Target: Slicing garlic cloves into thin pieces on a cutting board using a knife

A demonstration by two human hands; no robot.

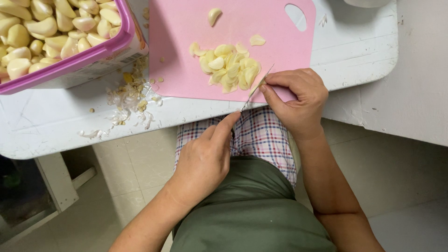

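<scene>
Garlic is what I have under my hands. Going left to right: a purple-rimmed tub (122, 36) at the far left corner of the white table (56, 116) is heaped with peeled cloves (42, 28), and just beside it lie papery skins and trimmed ends (130, 95) scattered on the table top. Next comes the pink cutting board (177, 56), with a pile of sliced garlic (229, 67) near its front edge and one whole clove (213, 15) well apart at the back.

My left hand (203, 163) is curled, the forefinger stretched along a small knife (256, 88) whose thin blade slants up toward the pile; I cannot see the handle under my palm. My right hand (298, 100) is closed, fingertips pinched at the blade's tip, seemingly on a small piece of garlic, though it is too hidden to be sure.

I judge I am mid-slice at the board's front edge. The next move calls for a short, controlled draw of the blade, keeping the pinching fingertips clear of it.
</scene>
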